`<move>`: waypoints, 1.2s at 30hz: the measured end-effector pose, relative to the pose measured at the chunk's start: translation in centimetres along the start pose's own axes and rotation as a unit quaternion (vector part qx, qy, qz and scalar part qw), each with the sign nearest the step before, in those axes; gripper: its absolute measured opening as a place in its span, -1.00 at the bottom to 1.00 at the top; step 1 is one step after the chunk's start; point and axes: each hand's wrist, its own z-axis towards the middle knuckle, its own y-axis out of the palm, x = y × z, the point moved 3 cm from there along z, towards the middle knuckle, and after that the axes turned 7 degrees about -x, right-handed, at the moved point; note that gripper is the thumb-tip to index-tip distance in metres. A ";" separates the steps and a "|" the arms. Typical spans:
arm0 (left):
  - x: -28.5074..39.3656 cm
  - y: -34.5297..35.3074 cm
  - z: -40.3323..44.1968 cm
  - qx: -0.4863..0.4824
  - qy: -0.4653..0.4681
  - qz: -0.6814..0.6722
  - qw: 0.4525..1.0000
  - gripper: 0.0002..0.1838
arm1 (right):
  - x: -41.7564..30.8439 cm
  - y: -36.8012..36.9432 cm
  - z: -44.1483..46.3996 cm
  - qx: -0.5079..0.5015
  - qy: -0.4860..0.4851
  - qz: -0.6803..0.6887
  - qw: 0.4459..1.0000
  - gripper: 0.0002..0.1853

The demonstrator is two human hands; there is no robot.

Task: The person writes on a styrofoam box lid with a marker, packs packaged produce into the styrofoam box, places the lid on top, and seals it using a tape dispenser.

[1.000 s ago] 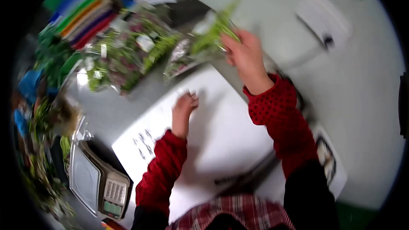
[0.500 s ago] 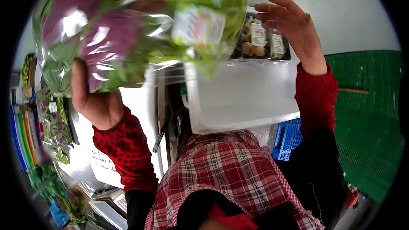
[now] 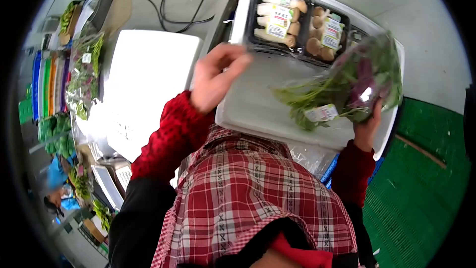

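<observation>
A clear bag of purple and green leafy vegetables [image 3: 361, 84] is in my right hand [image 3: 368, 128], whose fingers are partly hidden by the leaves. It hangs over the right side of a white foam box [image 3: 258, 97], stems to the left and a label on the stem end. My left hand [image 3: 215, 77] is at the box's left edge with its fingers bent, slightly blurred and holding nothing. Along the far side of the box are black trays of mushrooms under film: long pale ones [image 3: 277, 19] and round brown-capped ones [image 3: 325, 34].
A white lid-like panel [image 3: 153, 74] lies on the metal table to the left, with a black cable [image 3: 191, 22] behind it. More bagged greens [image 3: 85, 77] lie farther left. A blue crate [image 3: 329, 171] shows below the box; green slatted flooring [image 3: 421, 183] is at right.
The vegetable bag has passed from my left hand to my right and moved rightward and down over the box. My emptied left hand has come to the box's left edge. The view has shifted.
</observation>
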 end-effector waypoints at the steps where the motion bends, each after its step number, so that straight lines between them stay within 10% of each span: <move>1: -0.9 -1.6 -1.7 0.062 -0.059 0.021 0.996 -0.76 | 0.5 -1.6 0.1 0.023 0.020 0.025 0.999 -0.44; 8: -4.9 -5.4 -10.0 0.226 -0.058 0.006 0.972 -0.79 | 0.5 -4.1 0.1 0.144 0.122 0.027 0.982 -0.49; 11: -5.2 -4.8 -13.0 0.325 -0.044 -0.050 0.943 -0.85 | 0.5 -6.1 -0.3 0.066 0.127 -0.200 0.969 -0.49; 15: -5.7 -5.8 -19.4 0.432 -0.040 0.165 0.886 -0.81 | 1.4 -1.9 -2.1 0.055 0.228 -0.086 0.968 -0.47; 20: -7.7 -6.4 -24.9 0.482 -0.055 0.516 0.707 -0.70 | 0.9 0.7 1.1 -0.002 0.507 -0.239 0.828 -0.43; 24: -11.3 -4.7 -29.9 0.478 -0.142 0.601 0.625 -0.60 | 0.0 6.6 -4.0 -0.365 0.416 -0.244 0.796 -0.35; 29: -15.2 -2.7 -33.1 0.474 -0.117 0.657 0.575 -0.52 | 12.1 1.3 -12.6 -0.375 0.570 -0.314 0.661 -0.64; 36: -16.8 -0.8 -40.1 0.517 -0.139 0.658 0.529 -0.58 | 35.7 -10.3 -12.5 -0.514 0.478 -0.494 0.513 -0.72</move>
